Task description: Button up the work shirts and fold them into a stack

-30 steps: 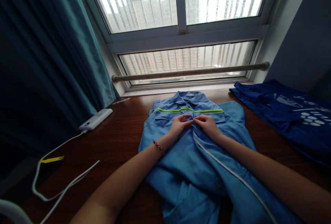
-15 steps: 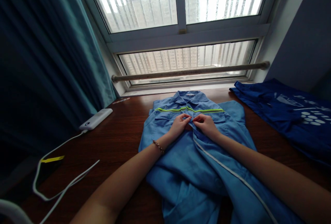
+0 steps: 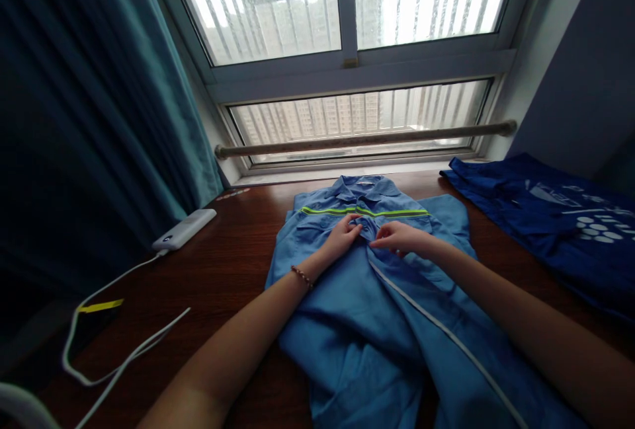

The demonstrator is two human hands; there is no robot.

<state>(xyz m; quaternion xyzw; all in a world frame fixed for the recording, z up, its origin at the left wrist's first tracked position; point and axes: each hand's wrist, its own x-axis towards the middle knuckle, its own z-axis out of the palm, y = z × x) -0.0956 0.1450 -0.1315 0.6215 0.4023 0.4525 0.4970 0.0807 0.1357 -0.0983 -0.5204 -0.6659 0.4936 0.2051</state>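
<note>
A light blue work shirt (image 3: 337,310) with a yellow-green stripe across the chest lies front up, its collar toward the window. My left hand (image 3: 346,234) pinches the front edge of the shirt just below the stripe, where the cloth bunches up. Beside it, my right hand (image 3: 399,237) has its thumb and forefinger closed at the front opening, on the edge of the cloth. Any button there is too small to make out. A thin white strip (image 3: 436,323) runs from below the hands down the right front panel.
Dark blue printed fabric (image 3: 540,217) lies at the right on the brown wooden table (image 3: 238,270). A white power bank (image 3: 184,229) with a white cable (image 3: 133,353) is at the left, by the blue curtain (image 3: 163,118). Behind stands a window with a metal rail (image 3: 367,141).
My right hand has shifted slightly right and toward me, away from the left fingertips, and turned flatter. The cloth between the hands now shows more. The left hand has hardly moved.
</note>
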